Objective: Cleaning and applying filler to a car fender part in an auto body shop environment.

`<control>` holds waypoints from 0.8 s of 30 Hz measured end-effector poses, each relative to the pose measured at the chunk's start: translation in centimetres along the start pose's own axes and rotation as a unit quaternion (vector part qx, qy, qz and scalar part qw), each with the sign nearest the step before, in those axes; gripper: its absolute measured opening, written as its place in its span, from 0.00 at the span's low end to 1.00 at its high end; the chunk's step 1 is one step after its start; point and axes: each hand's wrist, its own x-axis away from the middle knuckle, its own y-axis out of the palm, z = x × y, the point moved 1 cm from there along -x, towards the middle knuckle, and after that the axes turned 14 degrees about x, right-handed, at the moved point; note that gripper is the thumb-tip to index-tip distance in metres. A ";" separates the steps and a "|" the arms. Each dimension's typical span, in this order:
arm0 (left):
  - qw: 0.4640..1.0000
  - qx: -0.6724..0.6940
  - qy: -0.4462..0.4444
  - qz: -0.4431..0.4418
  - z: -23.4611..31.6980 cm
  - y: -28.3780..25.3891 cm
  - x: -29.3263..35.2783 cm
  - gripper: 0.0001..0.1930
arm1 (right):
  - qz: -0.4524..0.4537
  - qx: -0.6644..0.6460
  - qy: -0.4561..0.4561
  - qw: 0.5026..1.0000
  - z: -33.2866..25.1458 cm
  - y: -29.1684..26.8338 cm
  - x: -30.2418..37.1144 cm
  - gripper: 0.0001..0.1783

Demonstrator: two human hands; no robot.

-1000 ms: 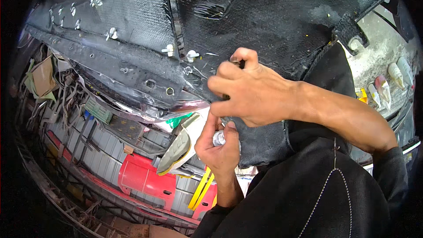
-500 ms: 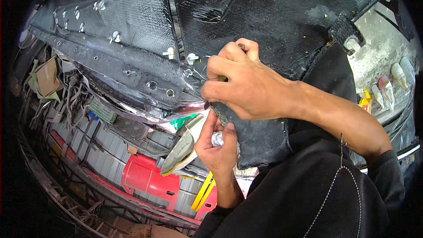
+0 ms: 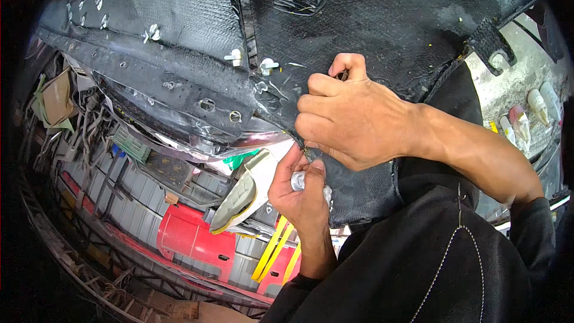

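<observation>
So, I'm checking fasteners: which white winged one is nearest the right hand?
The lower white winged fastener right of the narrow dark gap; the others sit farther from the right hand.

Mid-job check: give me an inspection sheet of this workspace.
Surface: black textured panel, greyish patches.
Job's things: white wad in the left hand; dark object mostly hidden in the right hand.
Clutter: tapered tubes at right; white fasteners on the panel.
Hands: left pinched at the panel's lower edge; right curled closed.
Cables: tangled strands at left, type unclear.
Surroundings: red panel, green crate.
</observation>
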 end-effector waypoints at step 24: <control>0.979 -0.182 0.071 -0.056 -0.3 1.1 -4.2 0.16 | -0.005 -0.096 0.339 0.936 -6.5 -3.2 2.4 0.09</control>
